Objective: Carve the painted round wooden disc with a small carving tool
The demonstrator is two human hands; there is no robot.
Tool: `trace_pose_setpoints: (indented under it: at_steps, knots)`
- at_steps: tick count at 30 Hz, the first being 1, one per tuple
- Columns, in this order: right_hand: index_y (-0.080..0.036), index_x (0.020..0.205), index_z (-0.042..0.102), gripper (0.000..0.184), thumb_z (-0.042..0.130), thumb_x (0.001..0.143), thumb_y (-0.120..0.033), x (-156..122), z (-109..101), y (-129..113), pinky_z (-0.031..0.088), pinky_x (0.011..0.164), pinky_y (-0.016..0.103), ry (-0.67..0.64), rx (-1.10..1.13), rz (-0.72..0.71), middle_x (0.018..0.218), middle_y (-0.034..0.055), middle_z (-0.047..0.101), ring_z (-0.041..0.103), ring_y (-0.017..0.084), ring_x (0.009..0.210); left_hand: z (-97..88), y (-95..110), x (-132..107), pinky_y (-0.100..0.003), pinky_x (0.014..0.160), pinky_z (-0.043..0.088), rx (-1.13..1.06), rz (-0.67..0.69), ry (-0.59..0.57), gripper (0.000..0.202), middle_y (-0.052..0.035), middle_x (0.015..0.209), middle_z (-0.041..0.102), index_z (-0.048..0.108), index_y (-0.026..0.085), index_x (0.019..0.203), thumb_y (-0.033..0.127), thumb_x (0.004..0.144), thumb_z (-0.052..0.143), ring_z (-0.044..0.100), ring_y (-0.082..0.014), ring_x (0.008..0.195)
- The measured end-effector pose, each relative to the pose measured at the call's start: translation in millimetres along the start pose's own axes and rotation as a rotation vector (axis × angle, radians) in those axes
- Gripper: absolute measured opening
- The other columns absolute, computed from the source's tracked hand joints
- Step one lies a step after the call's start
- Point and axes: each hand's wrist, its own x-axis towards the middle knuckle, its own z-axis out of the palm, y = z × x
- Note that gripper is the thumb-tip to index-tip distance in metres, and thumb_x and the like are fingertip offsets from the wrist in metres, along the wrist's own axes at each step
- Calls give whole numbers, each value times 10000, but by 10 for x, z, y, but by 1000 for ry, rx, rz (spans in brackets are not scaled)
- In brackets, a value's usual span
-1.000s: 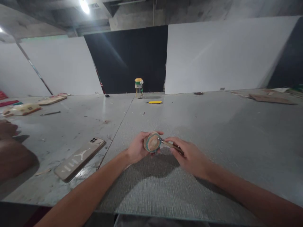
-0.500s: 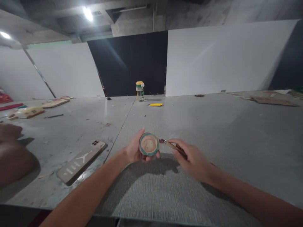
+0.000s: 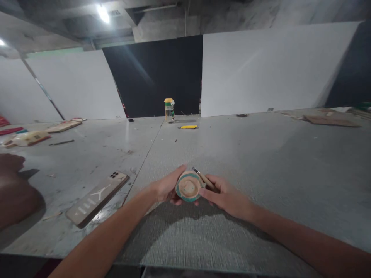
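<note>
My left hand (image 3: 167, 188) is closed around the left side of a small round piece (image 3: 189, 187), tan with a teal ring near its rim and a hollowed middle. Its hollow face is turned up toward me, above the table. My right hand (image 3: 227, 194) holds a slim carving tool (image 3: 207, 181) with a wooden handle and a metal tip. That tip points up and left past the piece's upper right edge, and my right thumb rests on the piece's right rim. I cannot tell whether the blade touches it.
A phone in a grey-brown case (image 3: 97, 199) lies left of my left forearm. Another person's hand (image 3: 17, 189) is at the far left. Farther back are a yellow utility knife (image 3: 188, 127), a yellow-lidded bottle (image 3: 169, 111), a thin dark tool (image 3: 62, 142) and flat boards (image 3: 330, 120).
My right hand has moved left, bringing its thumb onto the round piece's rim and the tool beside its edge. The round piece has shifted slightly right and down.
</note>
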Motion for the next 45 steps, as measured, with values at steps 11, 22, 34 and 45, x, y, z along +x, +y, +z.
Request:
trace_pose_setpoints:
  at_steps: [11,22,34,45]
  knots:
    - [-194,1071,556,353,595,867,-479,28,-58,92,312,334,153,58,144,63,767,2,629,352,32,384,-113,-73,81,-244,529,474,-112,411,-107,697,-148,798,672,623,64,1107,602,914,223,602,-175,659]
    - [-236,1180,577,384,546,896,-494,-4,-94,57,313,349,172,67,75,54,820,9,617,347,41,407,-25,-77,-28,-330,767,505,-70,510,-225,507,-127,1257,510,508,252,1269,390,806,662,574,-217,1024]
    - [-260,1200,493,415,584,869,-493,-14,-53,70,360,347,160,137,253,110,778,-27,540,373,46,422,148,-92,-71,-409,968,413,617,792,220,624,-142,1321,455,475,213,1269,186,690,705,490,-277,1157]
    - [-208,949,599,271,725,792,-389,-8,-152,-4,254,328,114,0,620,237,507,-125,329,166,15,363,135,-160,40,-424,1033,377,571,815,341,830,-147,1375,470,448,220,1372,362,634,801,466,-297,1234]
